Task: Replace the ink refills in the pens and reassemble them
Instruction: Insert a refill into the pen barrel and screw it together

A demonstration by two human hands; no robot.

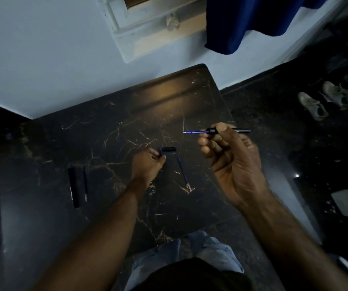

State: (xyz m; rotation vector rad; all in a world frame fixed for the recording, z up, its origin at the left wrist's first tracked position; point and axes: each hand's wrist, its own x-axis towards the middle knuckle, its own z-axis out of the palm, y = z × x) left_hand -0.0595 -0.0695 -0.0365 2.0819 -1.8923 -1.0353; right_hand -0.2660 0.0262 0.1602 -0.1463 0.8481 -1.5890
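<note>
Right-hand point(229, 156) grip on pen barrel point(227, 130), loose refill point(183, 170) nearby

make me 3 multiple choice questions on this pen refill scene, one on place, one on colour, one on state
1. Where does the loose refill lie?
A. on the floor
B. on the table, between the hands
C. in the right hand

2. What colour is the refill sticking out of the barrel?
A. red
B. green
C. blue

3. What is the left hand doing?
A. pinching a short dark pen piece
B. resting empty
C. holding a shoe

Answers: 1 B, it rests on the marble top; 2 C, the exposed shaft is blue; 3 A, fingertips grip the piece.
</note>
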